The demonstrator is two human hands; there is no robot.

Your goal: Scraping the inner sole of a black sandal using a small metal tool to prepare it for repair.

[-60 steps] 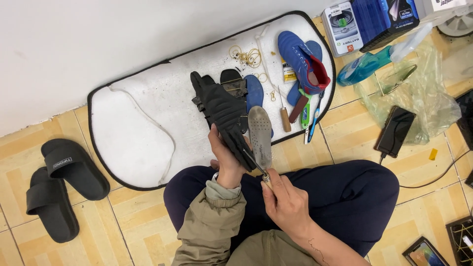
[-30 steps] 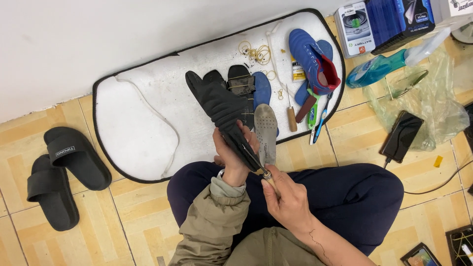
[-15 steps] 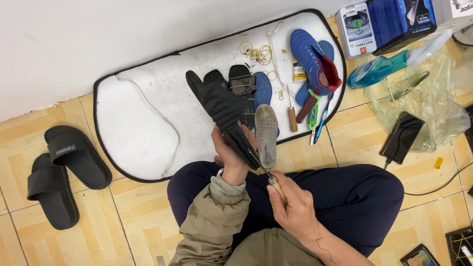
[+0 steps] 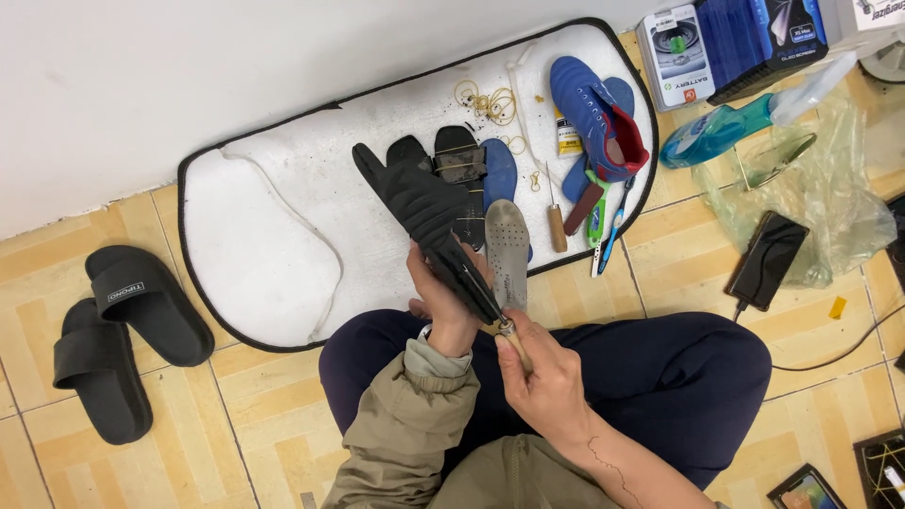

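White foam mat [image 4: 264, 245] on the floor carries a blue shoe [image 4: 596, 113] nr its right edge, grey insole [image 4: 506, 253] at its front edge. Black shoe [image 4: 426, 217] is held over the mat's front edge, left hand [image 4: 443, 297] w/ grip clamped round its heel end. Right hand [image 4: 547, 377] grip pinches a wooden-handled awl [image 4: 509, 337], tip at the shoe.

even, soft indoor light falls from above, bright on the white mat [image 4: 283, 217] and the wall [image 4: 189, 75]. shadows are faint and short beside the black sandals [image 4: 123, 330]. focus is sharp throughout; the edges bow slightly from wide-angle distortion.
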